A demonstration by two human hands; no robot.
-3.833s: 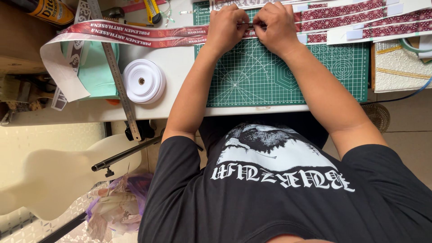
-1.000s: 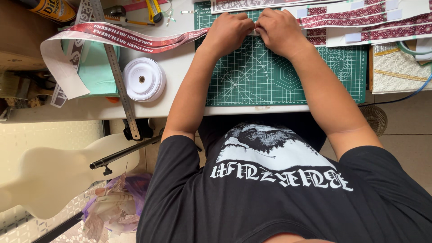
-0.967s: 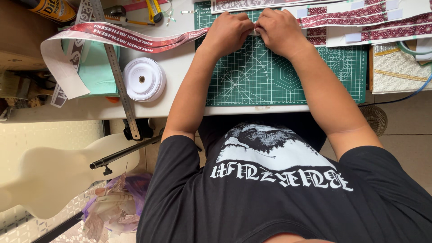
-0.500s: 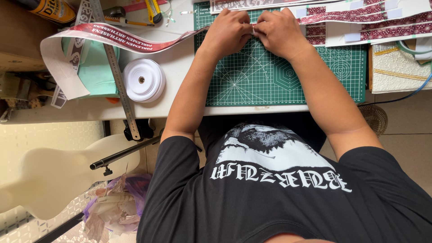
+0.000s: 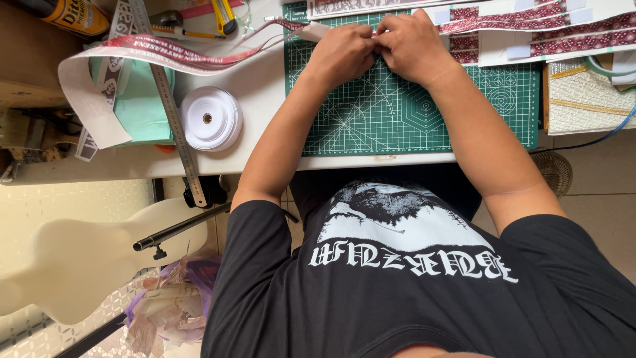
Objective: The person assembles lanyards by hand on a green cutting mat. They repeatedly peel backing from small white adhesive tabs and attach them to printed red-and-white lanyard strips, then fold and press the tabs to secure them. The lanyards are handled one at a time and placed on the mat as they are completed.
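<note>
Head view, looking down on the green mat (image 5: 424, 113), taken as reference for all positions.

Left hand (image 5: 341, 53) and right hand (image 5: 414, 43): both on the mat's far half, near its far-left corner, knuckles toward the camera, the two hands touching at the fingertips. Fingers curled tight and pinched together over a small spot between the hands. What sits in the pinch is hidden by the knuckles; it appears to be the end of the ribbon (image 5: 172, 53), but I cannot tell for certain.

Ribbon: red patterned band on pale backing. Long axis runs left-right. From the pinch it leaves the mat's far-left corner and trails off to the left over the white tabletop, then loops back over a teal pad (image 5: 142, 106). So the free length lies wholly to the left of the fingers; the left hand is the nearer one to it.

Left of the mat: white tape roll (image 5: 211, 119), just beside it a steel ruler (image 5: 169, 99) lying diagonally, its near end overhanging the table edge. Far side of the mat, to the right of the hands: flat strips (image 5: 530, 30) of the same red pattern, lying left-right.
</note>
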